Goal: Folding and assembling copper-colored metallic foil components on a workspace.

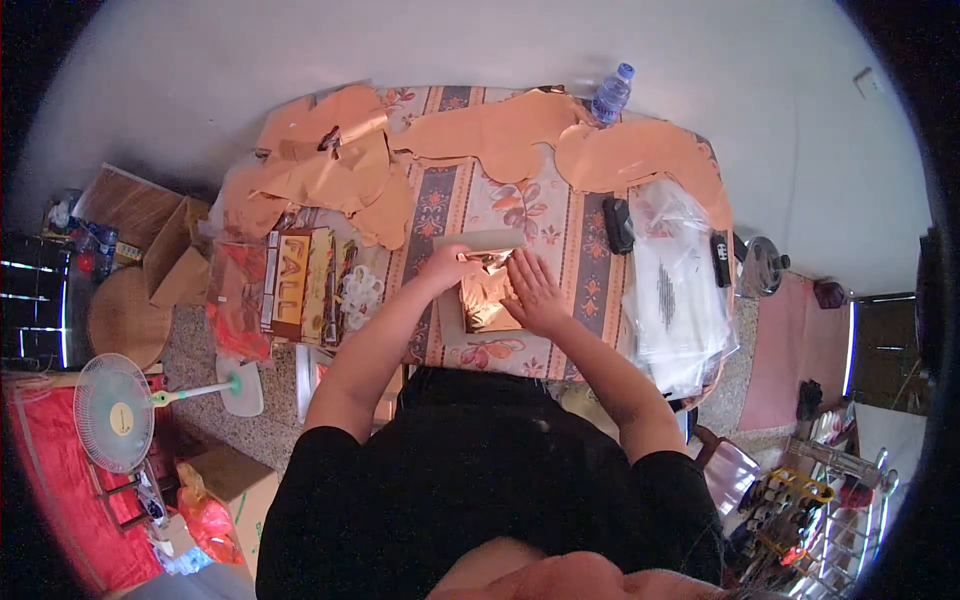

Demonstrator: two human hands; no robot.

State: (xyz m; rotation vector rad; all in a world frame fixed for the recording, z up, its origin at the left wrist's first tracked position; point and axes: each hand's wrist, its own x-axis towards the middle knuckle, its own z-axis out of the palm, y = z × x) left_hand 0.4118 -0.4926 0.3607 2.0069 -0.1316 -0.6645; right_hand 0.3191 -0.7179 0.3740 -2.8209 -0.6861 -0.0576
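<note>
In front of me on the table lies a shiny copper-coloured foil sheet (489, 306), on top of a grey-brown flat board or card (452, 321). At the foil's upper left corner, my left hand (447, 267) has its fingers bent and closed on the edge. My right hand (538, 294) rests flat on the foil's right side with its fingers stretched out. Creases and bright reflections show on the foil between the two hands. What lies beneath the fingers of my left hand is hidden.
Copper-coloured cut sheets (490, 130) spread along the table's far side, near a water bottle (612, 94). To the right are clear plastic sleeves (670, 300) and a black case (618, 226). Printed packs (300, 285) lie left. A fan (115, 412) stands at the lower left.
</note>
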